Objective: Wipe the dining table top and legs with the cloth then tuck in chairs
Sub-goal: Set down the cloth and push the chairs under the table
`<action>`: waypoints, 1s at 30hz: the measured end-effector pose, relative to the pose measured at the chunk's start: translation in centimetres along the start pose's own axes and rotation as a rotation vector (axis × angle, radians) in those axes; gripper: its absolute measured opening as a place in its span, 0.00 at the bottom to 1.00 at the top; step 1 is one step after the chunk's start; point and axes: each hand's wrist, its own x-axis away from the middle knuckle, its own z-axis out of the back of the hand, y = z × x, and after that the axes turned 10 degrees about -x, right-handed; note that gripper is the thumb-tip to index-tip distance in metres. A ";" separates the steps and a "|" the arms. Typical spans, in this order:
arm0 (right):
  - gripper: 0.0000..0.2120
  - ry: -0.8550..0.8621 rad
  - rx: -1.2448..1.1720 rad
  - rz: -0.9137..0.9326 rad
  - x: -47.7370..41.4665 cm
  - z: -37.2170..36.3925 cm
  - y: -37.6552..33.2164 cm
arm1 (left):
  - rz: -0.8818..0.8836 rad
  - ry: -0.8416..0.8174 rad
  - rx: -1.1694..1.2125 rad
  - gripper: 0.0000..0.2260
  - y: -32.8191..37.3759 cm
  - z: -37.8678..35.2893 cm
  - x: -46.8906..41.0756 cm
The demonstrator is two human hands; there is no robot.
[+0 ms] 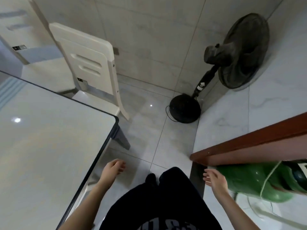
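Observation:
The glossy white dining table (41, 146) with a dark rim fills the left side, and one grey leg (122, 138) shows under its near corner. A cream chair (89, 63) stands at the table's far edge, its seat partly under the top. A second cream chair (18, 39) is at the far left. My left hand (114, 168) hangs beside the table's right edge, fingers loosely curled, holding nothing. My right hand (214, 178) is held out over the floor with relaxed fingers, also holding nothing. No cloth is in view.
A black pedestal fan (240, 52) stands in the corner, its round base (185, 108) and cord on the tiled floor. A brown wooden door frame (249, 146) juts in at right. A green rounded object (259, 181) sits low right beside my right hand.

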 end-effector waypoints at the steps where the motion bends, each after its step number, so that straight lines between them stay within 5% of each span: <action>1: 0.10 -0.002 -0.003 -0.005 -1.0 0.1 -1.1 | -0.011 -0.004 -0.002 0.10 1.8 -0.3 -1.1; 11: 0.10 -0.094 0.040 -0.019 -18.4 -2.8 -15.6 | 0.076 0.099 0.139 0.11 13.6 -3.6 -12.0; 20: 0.11 -0.368 0.208 0.148 -29.2 -13.5 -34.6 | 0.306 0.268 0.322 0.13 18.1 -2.7 -16.0; 30: 0.13 -0.476 0.309 0.169 -37.5 -26.3 -44.9 | 0.393 0.340 0.539 0.11 25.4 1.8 -27.5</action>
